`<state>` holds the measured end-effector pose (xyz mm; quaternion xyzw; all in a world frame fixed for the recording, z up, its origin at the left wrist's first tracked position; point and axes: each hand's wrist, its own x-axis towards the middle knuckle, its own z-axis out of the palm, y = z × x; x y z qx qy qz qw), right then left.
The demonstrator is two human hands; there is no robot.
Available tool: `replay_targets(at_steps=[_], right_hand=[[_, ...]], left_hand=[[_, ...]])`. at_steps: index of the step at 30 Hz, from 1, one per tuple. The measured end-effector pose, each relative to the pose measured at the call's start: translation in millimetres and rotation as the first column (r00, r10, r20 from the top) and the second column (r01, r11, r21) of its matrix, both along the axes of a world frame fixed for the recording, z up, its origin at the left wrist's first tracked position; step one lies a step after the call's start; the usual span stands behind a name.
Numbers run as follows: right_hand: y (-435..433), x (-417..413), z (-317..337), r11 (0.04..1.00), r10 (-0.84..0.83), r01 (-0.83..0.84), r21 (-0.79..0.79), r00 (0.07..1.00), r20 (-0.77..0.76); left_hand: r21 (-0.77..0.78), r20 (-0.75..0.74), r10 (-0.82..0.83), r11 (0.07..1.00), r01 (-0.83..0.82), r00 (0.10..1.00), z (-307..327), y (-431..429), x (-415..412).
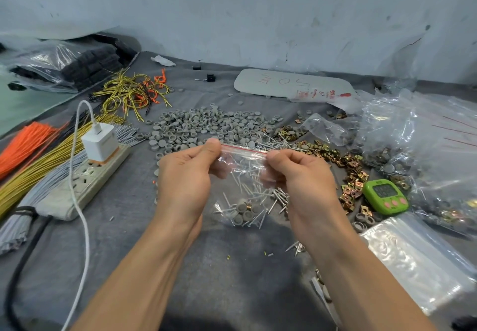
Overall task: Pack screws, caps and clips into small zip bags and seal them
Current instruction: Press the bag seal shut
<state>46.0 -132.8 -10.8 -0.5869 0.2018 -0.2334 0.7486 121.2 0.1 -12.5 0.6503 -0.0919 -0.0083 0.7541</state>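
The left forearm (pixel 144 266) and right forearm (pixel 361 274), both bare, rise from the lower edge of the frame and lean in toward the centre. The left hand (pixel 184 176), just left of centre, shows its back, thumb on top and fingers curled beneath. It pinches the upper left corner of a zip bag (pixel 245 173). The right hand (pixel 302 178) mirrors it just right of centre, pinching the bag's upper right corner. The hands are level and apart.

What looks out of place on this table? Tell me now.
A few stray screws lie on the grey cloth beside the right forearm, apart from the main screw pile. The green timer sits in among the scattered brass clips. The held zip bag looks intact.
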Motion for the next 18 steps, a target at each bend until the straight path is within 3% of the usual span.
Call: replay_targets(at_steps=[5, 8, 11, 15, 18], right_hand=[[-1, 3, -3, 0.997, -0.037, 0.039, -0.073, 0.999, 0.037], [-3, -1, -3, 0.996, 0.064, -0.059, -0.063, 0.995, 0.074], [2, -10, -3, 0.971, 0.183, -0.172, -0.167, 0.982, 0.051], [-1, -21, -2, 0.986, 0.073, -0.057, -0.154, 0.992, 0.099], [-15, -36, 5, 0.997, -0.049, 0.059, -0.056, 0.985, 0.168]], left_hand=[[-0.062, 0.056, 0.083, 0.995, -0.08, 0.995, 10, 0, -3], [-0.139, 0.021, 0.092, 0.986, -0.088, 0.996, 16, -1, -3], [-0.205, 0.004, 0.051, 0.978, -0.049, 0.999, 24, -11, -12], [-0.24, -0.017, 0.003, 0.971, -0.007, 1.0, 32, -23, -19], [-0.106, 0.015, -0.223, 0.969, 0.223, 0.975, 35, -32, -30]])
